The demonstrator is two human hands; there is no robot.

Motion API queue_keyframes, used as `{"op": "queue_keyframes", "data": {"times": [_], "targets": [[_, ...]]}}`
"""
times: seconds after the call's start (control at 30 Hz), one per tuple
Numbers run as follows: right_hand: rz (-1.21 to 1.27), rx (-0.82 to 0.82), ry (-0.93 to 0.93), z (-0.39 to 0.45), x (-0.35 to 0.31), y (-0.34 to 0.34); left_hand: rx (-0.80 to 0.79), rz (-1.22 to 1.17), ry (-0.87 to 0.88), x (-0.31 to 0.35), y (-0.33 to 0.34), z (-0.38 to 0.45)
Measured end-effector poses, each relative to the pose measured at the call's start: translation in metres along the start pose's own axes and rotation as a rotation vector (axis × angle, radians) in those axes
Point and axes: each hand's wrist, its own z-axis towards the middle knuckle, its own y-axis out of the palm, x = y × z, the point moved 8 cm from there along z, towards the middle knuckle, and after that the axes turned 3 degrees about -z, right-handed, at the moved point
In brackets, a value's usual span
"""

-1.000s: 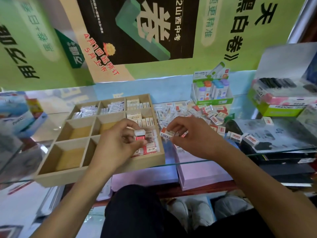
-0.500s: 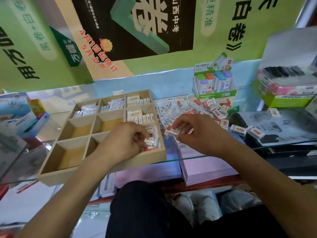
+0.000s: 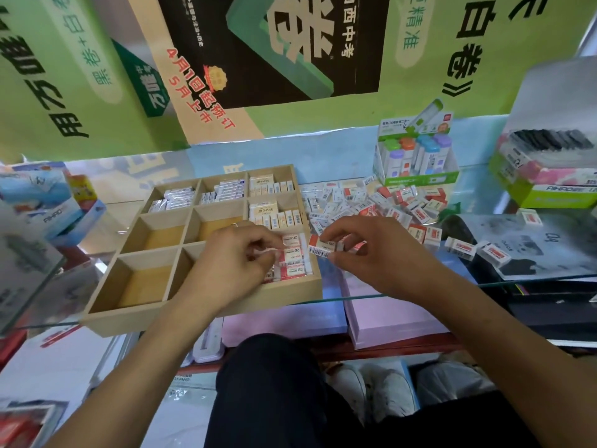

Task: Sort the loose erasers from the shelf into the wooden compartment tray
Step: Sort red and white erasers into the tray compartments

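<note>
Glass shelf (image 3: pixel 403 176), front edge running across mid-frame; its left and right ends are cut off by the frame. Wooden compartment tray (image 3: pixel 200 310) sits at the front edge, left of centre: a three-by-three grid, with the back row and the whole right column holding packed erasers and the other four cells showing bare wood. Loose erasers (image 3: pixel 365 202) lie heaped on the shelf just right of the tray, toward the back; they are small white blocks with red-and-white sleeves and barcodes, with a few strays on a grey printed sheet (image 3: pixel 549 240) farther right. Left hand (image 3: pixel 239 257) is curled over the tray's front-right cell, fingertips pinching a white piece among the erasers there; the hand covers much of that cell. Right hand (image 3: pixel 371 253), just beside the tray's right wall, pinches a barcode-sleeved eraser (image 3: pixel 321 248); further pieces in its palm are unclear.
</note>
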Motion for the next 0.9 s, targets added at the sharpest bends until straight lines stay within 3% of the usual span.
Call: {"op": "queue_keyframes", "data": {"times": [0.13, 0.9], "targets": [[-0.068, -0.007, -0.037, 0.005, -0.009, 0.008, 0.096, 0.038, -0.013, -0.016, -0.016, -0.012], [-0.418, -0.180, -0.199, 0.023, -0.040, 0.041, 0.120, 0.104, 0.025, -0.026, -0.008, -0.023]]}}
